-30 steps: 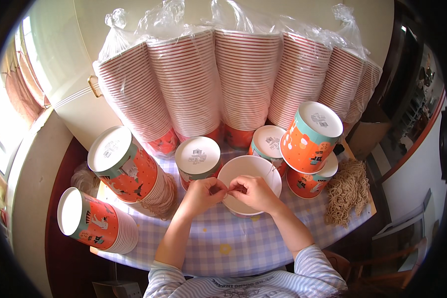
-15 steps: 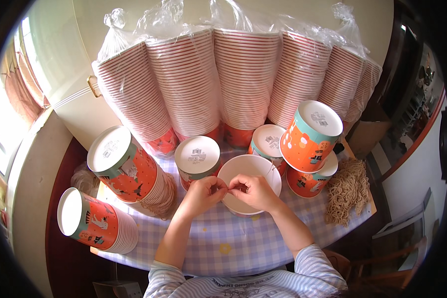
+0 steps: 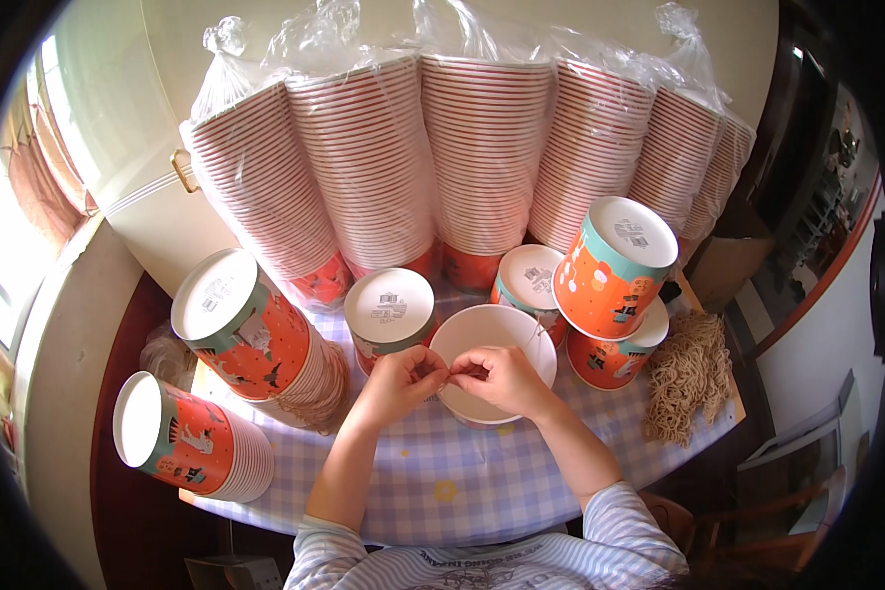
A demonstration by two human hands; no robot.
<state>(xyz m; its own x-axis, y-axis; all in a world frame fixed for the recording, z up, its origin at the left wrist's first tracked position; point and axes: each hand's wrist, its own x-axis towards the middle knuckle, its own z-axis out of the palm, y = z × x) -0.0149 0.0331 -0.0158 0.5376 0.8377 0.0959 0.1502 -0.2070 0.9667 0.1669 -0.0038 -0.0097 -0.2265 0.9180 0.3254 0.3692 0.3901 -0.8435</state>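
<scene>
An upright white-lined paper bucket [image 3: 497,329] stands with its mouth up in front of me. A short bit of string [image 3: 539,331] shows at its right rim. Over its near-left rim, my left hand [image 3: 403,379] and my right hand [image 3: 497,377] meet with thumbs and fingertips pinched together. Whatever sits between the fingertips is too small to make out. Just beyond my left hand, an upturned orange and green bucket [image 3: 391,307] shows its white base. Another upturned bucket [image 3: 531,278] stands behind the open one.
Tall bagged stacks of nested buckets [image 3: 487,147] line the back. At left are two stacks, one [image 3: 256,334] with string around its lower part, the other [image 3: 197,438] nearer. On the right, an upturned bucket [image 3: 615,265] rests on others beside a string bundle [image 3: 688,379]. A checked cloth [image 3: 442,492] covers the table.
Both hands stay pinched together at the same rim, with only slight shifts of the fingers. The buckets have not moved.
</scene>
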